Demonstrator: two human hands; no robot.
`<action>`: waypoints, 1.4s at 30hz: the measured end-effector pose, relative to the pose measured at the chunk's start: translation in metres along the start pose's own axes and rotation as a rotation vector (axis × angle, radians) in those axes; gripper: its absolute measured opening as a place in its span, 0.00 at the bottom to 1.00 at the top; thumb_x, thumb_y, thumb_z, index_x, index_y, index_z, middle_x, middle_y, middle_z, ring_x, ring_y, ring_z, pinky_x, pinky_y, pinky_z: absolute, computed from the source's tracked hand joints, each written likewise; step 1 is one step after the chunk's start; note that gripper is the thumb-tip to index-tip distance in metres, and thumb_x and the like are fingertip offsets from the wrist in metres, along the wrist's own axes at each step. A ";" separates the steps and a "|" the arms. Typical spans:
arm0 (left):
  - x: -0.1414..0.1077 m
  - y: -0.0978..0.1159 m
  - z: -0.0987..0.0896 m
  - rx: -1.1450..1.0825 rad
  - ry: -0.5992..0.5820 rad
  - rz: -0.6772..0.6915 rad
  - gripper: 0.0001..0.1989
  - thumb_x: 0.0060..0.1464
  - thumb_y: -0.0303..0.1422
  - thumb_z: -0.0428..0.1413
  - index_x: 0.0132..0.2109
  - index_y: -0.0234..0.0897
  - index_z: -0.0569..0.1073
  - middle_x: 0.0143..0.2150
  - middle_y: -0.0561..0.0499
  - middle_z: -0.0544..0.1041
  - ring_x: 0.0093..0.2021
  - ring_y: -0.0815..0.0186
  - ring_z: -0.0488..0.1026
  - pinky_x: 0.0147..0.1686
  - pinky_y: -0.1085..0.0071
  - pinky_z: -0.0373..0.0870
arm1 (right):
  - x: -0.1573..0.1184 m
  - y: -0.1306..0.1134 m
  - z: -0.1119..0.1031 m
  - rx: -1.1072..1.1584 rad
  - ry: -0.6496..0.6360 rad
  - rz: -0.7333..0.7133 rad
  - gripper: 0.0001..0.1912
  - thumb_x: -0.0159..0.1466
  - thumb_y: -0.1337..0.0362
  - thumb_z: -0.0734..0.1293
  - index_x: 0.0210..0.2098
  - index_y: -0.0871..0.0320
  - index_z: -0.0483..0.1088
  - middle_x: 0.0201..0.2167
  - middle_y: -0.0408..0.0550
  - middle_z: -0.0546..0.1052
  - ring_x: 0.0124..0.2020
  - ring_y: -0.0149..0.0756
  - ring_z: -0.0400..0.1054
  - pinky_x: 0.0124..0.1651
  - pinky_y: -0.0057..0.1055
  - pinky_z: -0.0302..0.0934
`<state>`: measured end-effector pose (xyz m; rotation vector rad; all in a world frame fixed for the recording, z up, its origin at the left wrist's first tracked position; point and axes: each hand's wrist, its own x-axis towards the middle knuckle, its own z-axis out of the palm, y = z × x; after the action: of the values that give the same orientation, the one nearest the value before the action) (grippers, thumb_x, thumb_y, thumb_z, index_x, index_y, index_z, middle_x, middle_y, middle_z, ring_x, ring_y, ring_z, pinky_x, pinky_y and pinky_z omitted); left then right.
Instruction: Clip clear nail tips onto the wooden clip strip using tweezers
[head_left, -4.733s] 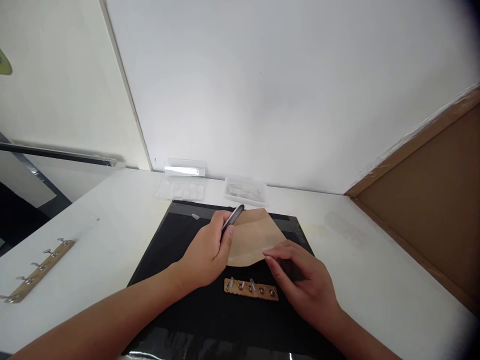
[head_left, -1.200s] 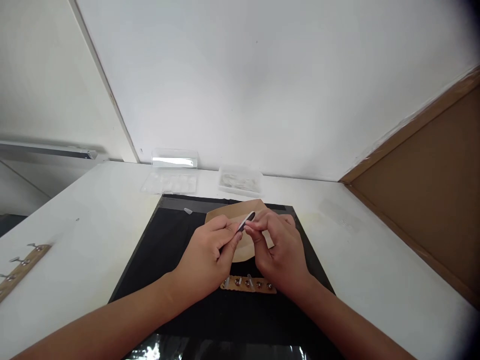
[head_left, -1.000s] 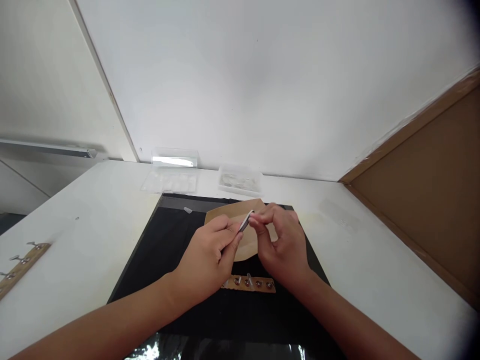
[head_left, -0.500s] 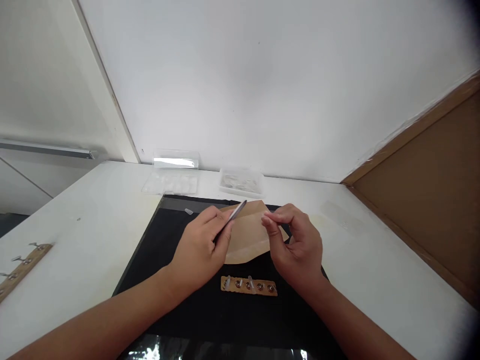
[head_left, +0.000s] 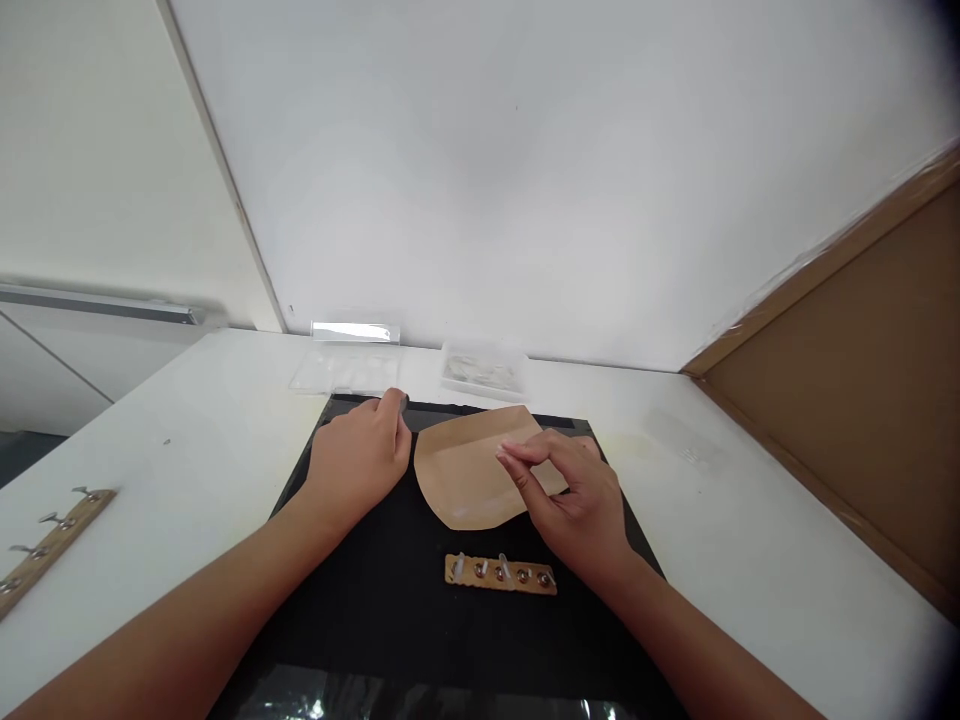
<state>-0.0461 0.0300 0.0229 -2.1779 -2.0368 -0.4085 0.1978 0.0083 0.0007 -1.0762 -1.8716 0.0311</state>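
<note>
My left hand (head_left: 360,445) is closed over the back left of the black mat (head_left: 390,600), with the end of a slim dark tool (head_left: 406,402) showing past the fingers. My right hand (head_left: 574,490) pinches thumb and forefinger together above a brown paper sheet (head_left: 469,475); whatever the fingertips hold is too small to make out. In front of the paper lies a short wooden strip (head_left: 512,576) with several round metal studs, some bearing clear nail tips (head_left: 459,567).
Behind the mat stand an open clear plastic case (head_left: 349,365) and a shallow box (head_left: 484,370) of pale nail tips. Another wooden strip (head_left: 56,545) with upright metal holders lies at the left. A brown board (head_left: 847,400) borders the table's right side.
My left hand has moved left, away from the paper, and covers where a clear nail tip lay on the mat. My right hand has shifted slightly left over the paper, still pinched.
</note>
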 end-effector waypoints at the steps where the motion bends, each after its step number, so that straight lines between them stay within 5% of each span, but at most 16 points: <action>1: 0.000 -0.002 0.002 0.018 -0.011 0.014 0.14 0.68 0.34 0.48 0.54 0.40 0.75 0.38 0.46 0.80 0.32 0.58 0.78 0.25 0.70 0.60 | 0.000 0.001 0.000 0.002 -0.006 0.005 0.03 0.71 0.63 0.70 0.39 0.51 0.76 0.36 0.41 0.83 0.37 0.36 0.77 0.41 0.38 0.56; 5: 0.000 -0.005 0.008 0.011 0.133 0.108 0.14 0.69 0.33 0.49 0.41 0.36 0.79 0.40 0.43 0.78 0.34 0.60 0.76 0.24 0.72 0.54 | 0.000 0.001 0.001 0.027 -0.056 0.001 0.04 0.73 0.62 0.68 0.40 0.51 0.76 0.35 0.41 0.83 0.35 0.35 0.76 0.42 0.38 0.58; 9: -0.001 -0.003 0.010 -0.259 0.249 0.257 0.14 0.70 0.32 0.50 0.43 0.36 0.80 0.39 0.46 0.80 0.38 0.62 0.76 0.30 0.70 0.65 | 0.001 0.000 0.002 0.034 -0.069 -0.039 0.05 0.73 0.64 0.67 0.41 0.51 0.77 0.35 0.43 0.82 0.36 0.36 0.76 0.40 0.37 0.59; 13: -0.004 0.005 0.008 -0.696 0.112 0.341 0.13 0.71 0.34 0.53 0.47 0.39 0.82 0.40 0.50 0.84 0.40 0.64 0.80 0.43 0.68 0.74 | 0.002 -0.002 0.000 0.010 -0.030 -0.095 0.03 0.69 0.66 0.72 0.39 0.51 0.78 0.36 0.42 0.81 0.38 0.35 0.75 0.39 0.36 0.58; 16: -0.008 0.013 0.003 -0.938 -0.057 0.295 0.14 0.71 0.37 0.53 0.46 0.43 0.84 0.39 0.53 0.86 0.36 0.66 0.80 0.43 0.68 0.77 | 0.002 -0.005 -0.001 -0.037 -0.006 -0.160 0.05 0.67 0.68 0.74 0.40 0.51 0.79 0.36 0.42 0.81 0.35 0.33 0.75 0.37 0.36 0.55; 19: -0.013 0.019 -0.003 -1.093 -0.171 0.238 0.14 0.71 0.38 0.53 0.52 0.45 0.83 0.42 0.54 0.86 0.34 0.67 0.80 0.41 0.68 0.79 | 0.001 -0.007 -0.003 -0.082 0.018 -0.223 0.07 0.67 0.70 0.74 0.41 0.51 0.80 0.34 0.41 0.81 0.33 0.30 0.75 0.37 0.36 0.53; 23: -0.017 0.024 -0.009 -1.190 -0.250 0.153 0.13 0.68 0.41 0.57 0.51 0.46 0.84 0.45 0.52 0.87 0.42 0.64 0.82 0.45 0.67 0.80 | 0.001 -0.009 -0.005 -0.127 0.059 -0.261 0.09 0.67 0.72 0.73 0.43 0.50 0.79 0.35 0.40 0.82 0.33 0.29 0.75 0.37 0.36 0.53; 34: -0.018 0.028 -0.007 -1.347 -0.361 0.116 0.12 0.64 0.43 0.61 0.48 0.46 0.86 0.46 0.49 0.86 0.47 0.59 0.83 0.53 0.60 0.80 | 0.000 -0.008 -0.006 -0.162 0.031 -0.263 0.08 0.69 0.68 0.73 0.44 0.48 0.79 0.36 0.40 0.83 0.32 0.29 0.75 0.38 0.37 0.53; 42: -0.025 0.035 -0.006 -1.339 -0.233 0.038 0.09 0.59 0.41 0.66 0.45 0.45 0.87 0.44 0.50 0.86 0.44 0.61 0.82 0.45 0.66 0.80 | 0.002 -0.008 -0.013 -0.116 -0.005 -0.336 0.07 0.67 0.66 0.75 0.43 0.51 0.77 0.35 0.39 0.83 0.30 0.29 0.75 0.38 0.36 0.54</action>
<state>-0.0130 0.0013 0.0247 -2.9214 -2.0248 -2.0663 0.2014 -0.0005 0.0124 -0.8243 -2.0562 -0.2719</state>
